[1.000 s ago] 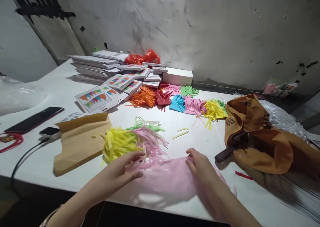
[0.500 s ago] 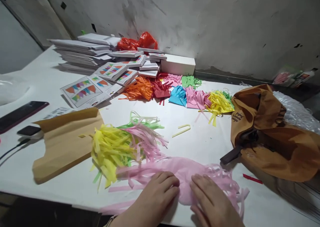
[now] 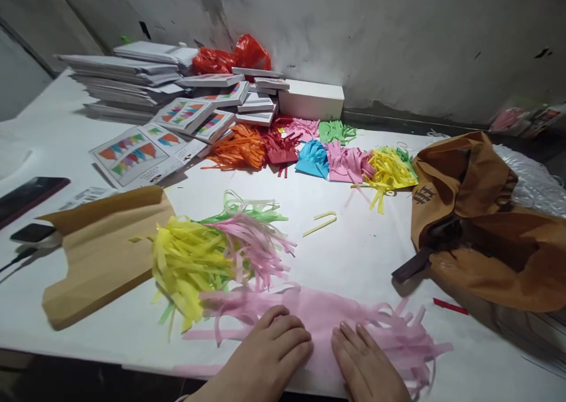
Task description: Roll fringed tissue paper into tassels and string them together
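Pink fringed tissue paper [image 3: 322,307] lies spread at the table's front edge, its cut strips fanning out to both sides. My left hand [image 3: 280,346] rests on its left part with fingers together and slightly bent. Flat on the right part lies my right hand [image 3: 365,355], fingers stretched out. Neither hand shows anything gripped. Just beyond the left hand is a bunch of yellow tissue fringe [image 3: 192,266], with pink fringe [image 3: 254,243] and green fringe [image 3: 265,209] beside it.
Brown kraft paper [image 3: 106,254] lies left, near a phone [image 3: 33,198]. A brown apron-like cloth [image 3: 490,225] sits right. Coloured fringe bundles [image 3: 349,161], stacked white packs [image 3: 128,75] and a white box [image 3: 312,100] line the back. A red strip [image 3: 450,306] lies at right.
The pink paper's middle has flattened and its right strips have spread further out. Both hands stay on it, the right one slightly lower. The whole view has shifted a little.
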Demonstrator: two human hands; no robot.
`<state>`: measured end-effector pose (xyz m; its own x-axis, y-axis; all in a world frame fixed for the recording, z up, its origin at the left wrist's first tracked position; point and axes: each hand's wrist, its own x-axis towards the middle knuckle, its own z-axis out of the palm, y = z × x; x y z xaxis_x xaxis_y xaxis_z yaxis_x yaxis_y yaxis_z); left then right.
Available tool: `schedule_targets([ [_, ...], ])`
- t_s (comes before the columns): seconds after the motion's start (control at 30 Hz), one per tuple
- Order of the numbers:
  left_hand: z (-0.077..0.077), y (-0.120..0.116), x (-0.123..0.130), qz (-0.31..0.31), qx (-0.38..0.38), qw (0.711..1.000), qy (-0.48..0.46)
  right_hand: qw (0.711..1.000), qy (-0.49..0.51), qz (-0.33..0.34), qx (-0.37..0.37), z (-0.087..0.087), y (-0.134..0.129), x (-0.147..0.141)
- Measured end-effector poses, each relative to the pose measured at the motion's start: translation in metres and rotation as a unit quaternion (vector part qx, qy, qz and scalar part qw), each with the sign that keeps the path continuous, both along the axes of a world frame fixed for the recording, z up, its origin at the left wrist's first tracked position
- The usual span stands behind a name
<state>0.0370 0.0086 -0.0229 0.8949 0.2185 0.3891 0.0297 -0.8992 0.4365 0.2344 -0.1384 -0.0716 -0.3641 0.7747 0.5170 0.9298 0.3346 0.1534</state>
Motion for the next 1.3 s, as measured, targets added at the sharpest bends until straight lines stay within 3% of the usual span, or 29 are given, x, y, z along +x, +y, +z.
schedule_targets([
  [0.07, 0.004, 0.001, -0.004, -0.004, -0.008, 1.0, -0.007, 1.0, 0.023, -0.011, -0.002, 0.002, -0.003, -0.002],
  [0.17, 0.004, 0.001, -0.003, 0.017, -0.046, 0.999, 0.016, 0.985, 0.139, -0.101, 0.01, 0.01, -0.002, -0.011],
  [0.27, -0.004, 0.002, 0.005, 0.084, -0.061, 0.993, 0.047, 0.951, 0.255, -0.174, 0.024, 0.019, 0.004, -0.02],
  [0.33, -0.009, 0.005, 0.014, 0.139, -0.036, 0.986, 0.083, 0.937, 0.281, -0.205, 0.022, 0.021, 0.01, -0.021],
  [0.43, -0.008, 0.011, 0.025, 0.194, 0.004, 0.968, 0.16, 0.938, 0.248, -0.243, 0.018, 0.018, 0.019, -0.016],
  [0.63, 0.007, 0.013, 0.038, 0.217, 0.043, 0.941, 0.256, 0.934, 0.122, -0.33, 0.06, 0.023, 0.023, -0.009],
  [0.7, 0.009, 0.012, 0.041, 0.218, 0.039, 0.935, 0.275, 0.949, 0.107, -0.284, 0.081, 0.028, 0.02, -0.013],
  [0.8, 0.009, 0.013, 0.043, 0.212, 0.027, 0.93, 0.298, 0.982, 0.121, -0.132, 0.053, 0.027, 0.016, -0.024],
  [0.87, 0.01, 0.017, 0.041, 0.214, 0.01, 0.929, 0.302, 0.987, 0.123, -0.093, 0.036, 0.022, 0.014, -0.032],
  [0.93, 0.012, 0.023, 0.035, 0.224, -0.007, 0.936, 0.273, 0.987, 0.122, -0.095, 0.036, 0.017, 0.015, -0.037],
  [1.03, 0.014, 0.028, 0.023, 0.225, 0.009, 0.966, 0.128, 0.984, 0.138, -0.106, 0.032, 0.015, 0.017, -0.039],
  [1.13, 0.012, 0.021, 0.013, 0.134, 0.048, 0.99, 0.019, 0.976, 0.18, -0.117, 0.024, 0.017, 0.02, -0.04],
  [1.23, 0.005, 0.012, 0.011, 0.037, 0.061, 0.996, 0.045, 0.97, 0.208, -0.128, 0.011, 0.019, 0.018, -0.038],
  [1.3, 0.001, 0.009, 0.012, 0.03, 0.053, 0.995, 0.074, 0.97, 0.173, -0.17, 0.005, 0.018, 0.009, -0.026],
])
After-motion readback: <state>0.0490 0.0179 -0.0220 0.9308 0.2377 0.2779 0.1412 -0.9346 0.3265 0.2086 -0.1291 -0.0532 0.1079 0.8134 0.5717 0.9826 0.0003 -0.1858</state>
